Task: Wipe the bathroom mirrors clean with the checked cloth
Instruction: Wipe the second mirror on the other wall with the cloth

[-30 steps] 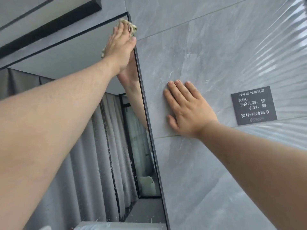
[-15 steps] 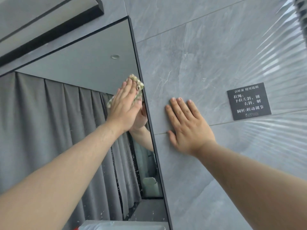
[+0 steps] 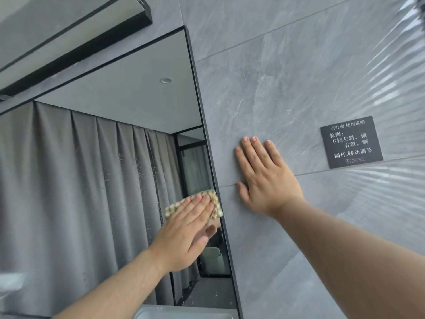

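**Cloth under my left palm at the mirror's right edge**

I have my left hand (image 3: 184, 229) flat on the checked cloth (image 3: 215, 199), fingers straight and together, pressing it against the mirror (image 3: 96, 180). The cloth lies beneath my fingers and sticks out past the fingertips and to their left side, a bunched pad of cream-and-green check. Its far corner sits just beside the mirror's dark frame (image 3: 208, 143), on the glass side. My thumb is spread away from the fingers, below the cloth and off it.

My right hand (image 3: 264, 178) is spread open on the grey tiled wall (image 3: 264, 88), just right of the mirror's frame, palm flat, holding nothing. It lies across a grout line, above the level of the cloth.

Further right of the mirror, a small black sign (image 3: 351, 142) with white Chinese lettering is fixed to the wall. In the glass I see reflected grey curtains (image 3: 80, 192) with specks and streaks over them.
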Tool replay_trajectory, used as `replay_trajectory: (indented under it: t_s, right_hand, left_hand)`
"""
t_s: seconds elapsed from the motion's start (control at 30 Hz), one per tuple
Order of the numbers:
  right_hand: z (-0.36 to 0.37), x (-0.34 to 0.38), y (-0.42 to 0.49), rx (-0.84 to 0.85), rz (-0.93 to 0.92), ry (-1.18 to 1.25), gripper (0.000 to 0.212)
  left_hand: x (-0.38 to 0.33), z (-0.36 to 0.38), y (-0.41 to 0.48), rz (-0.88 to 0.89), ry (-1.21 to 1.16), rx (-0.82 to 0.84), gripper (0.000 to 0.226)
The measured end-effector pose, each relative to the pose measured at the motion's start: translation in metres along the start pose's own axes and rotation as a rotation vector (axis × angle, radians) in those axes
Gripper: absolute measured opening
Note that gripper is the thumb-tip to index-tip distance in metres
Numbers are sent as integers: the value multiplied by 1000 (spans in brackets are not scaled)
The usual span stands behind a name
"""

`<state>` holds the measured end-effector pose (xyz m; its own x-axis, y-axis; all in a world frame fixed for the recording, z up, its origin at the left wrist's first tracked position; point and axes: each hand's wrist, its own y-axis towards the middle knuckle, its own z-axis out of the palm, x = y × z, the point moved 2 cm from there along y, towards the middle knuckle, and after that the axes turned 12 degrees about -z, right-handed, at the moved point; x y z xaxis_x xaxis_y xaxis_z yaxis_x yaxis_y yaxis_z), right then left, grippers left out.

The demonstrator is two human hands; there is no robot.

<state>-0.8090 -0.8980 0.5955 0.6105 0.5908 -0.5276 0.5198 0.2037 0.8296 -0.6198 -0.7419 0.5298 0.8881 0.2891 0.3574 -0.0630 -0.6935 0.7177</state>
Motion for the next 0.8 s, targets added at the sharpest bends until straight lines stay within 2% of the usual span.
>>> replay_trajectory:
  t_s: [0.1, 0.2, 0.4, 0.57, 0.8]
  right_hand:
    - [0, 0, 0, -3, 2, -1, 76]
    - [0, 0, 0, -10, -1, 1, 76]
    - [0, 1, -3, -29, -24, -12, 77]
    - [7, 17, -25, -67, -30, 24, 79]
    - [12, 30, -38, -77, 1, 29, 77]
  left_hand:
    - [5, -23, 28, -89, -65, 15, 66]
    - [15, -60, 76, -203, -142, -94, 62]
    - [36, -115, 158, -313, -275, -165, 70]
    - [34, -100, 140, -228, -250, -161, 73]
    - [17, -52, 72, -162, -235, -93, 64]
